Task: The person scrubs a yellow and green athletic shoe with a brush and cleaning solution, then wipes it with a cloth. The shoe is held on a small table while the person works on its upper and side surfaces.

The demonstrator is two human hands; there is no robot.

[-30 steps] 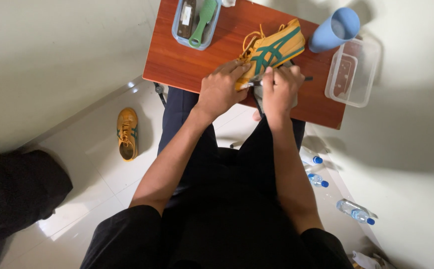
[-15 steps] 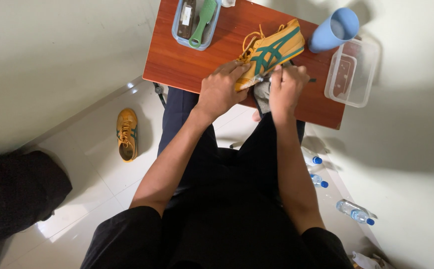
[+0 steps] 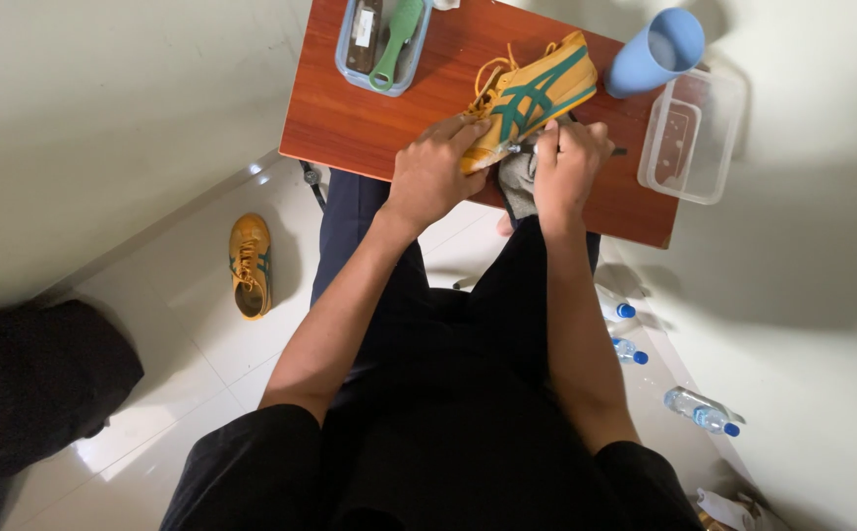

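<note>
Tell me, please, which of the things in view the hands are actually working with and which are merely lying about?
In hand:
- yellow and green shoe, gripped by the left hand
- grey cloth under the right hand

Lying about:
- blue cup
- clear tub
- tray with a green brush
- second shoe on the floor
- water bottles

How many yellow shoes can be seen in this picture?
2. One yellow shoe with green stripes lies on the wooden table, held by the left hand. The second yellow shoe lies on the floor, left of the person's legs. Others may be hidden.
</note>
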